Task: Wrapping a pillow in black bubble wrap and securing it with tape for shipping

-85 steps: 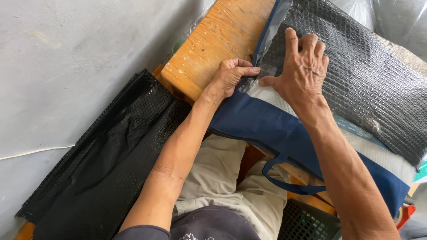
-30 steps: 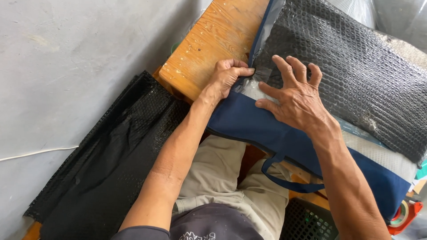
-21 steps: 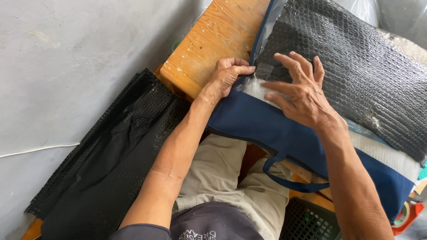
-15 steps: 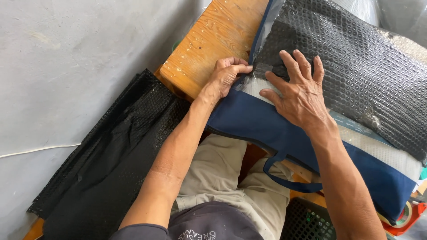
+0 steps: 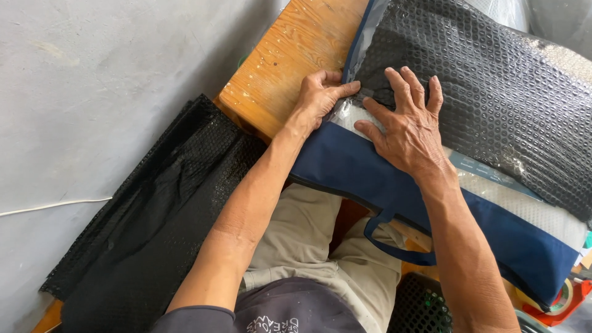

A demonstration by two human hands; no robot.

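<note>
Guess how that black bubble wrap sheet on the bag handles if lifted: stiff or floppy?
Probably floppy: the black bubble wrap drapes over the blue bag and follows its bulge. Likely light for its size, being air-filled bubbles. It may slide, since the right hand lies flat on it and the left hand pinches its edge.

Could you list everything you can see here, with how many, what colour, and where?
Bubble wrap sheet: one, black, over the bag at upper right.
Zip bag: one, navy blue with a clear panel, on the table.
Bag handle: one, navy, hanging over the lap.
Wooden table: one, light brown, top centre.
Bubble wrap pile: one, black, on the floor at left.
Cable: one, white, far left on the floor.
Tape dispenser: one, red, lower right corner.
Left hand: gripping the bag's corner.
Right hand: spread flat, pressing the wrap.
</note>
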